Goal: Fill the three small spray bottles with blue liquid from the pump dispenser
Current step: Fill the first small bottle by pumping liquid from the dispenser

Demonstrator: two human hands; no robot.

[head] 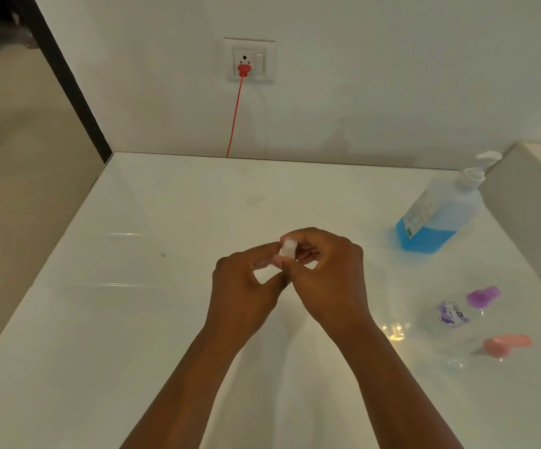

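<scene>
The pump dispenser (440,215) stands at 2 o'clock on the table (133,319), well apart from your hands; reaching across may topple it. The purple-capped bottle (470,306) and pink-capped bottle (489,350) lie at 4 o'clock and may roll. Your left hand (246,286) and right hand (327,273) both pinch the clear spray bottle (287,247) at centre; twisting may slip it loose.

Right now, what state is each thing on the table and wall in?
Pump dispenser: upright, blue liquid low in it.
Small clear bottle: held by both hands, white cap on.
Left hand: pinching the bottle.
Right hand: gripping the cap end.
Purple-capped bottle: lying down, capped.
Pink-capped bottle: lying down, capped.
Red plug: plugged into the socket.
</scene>
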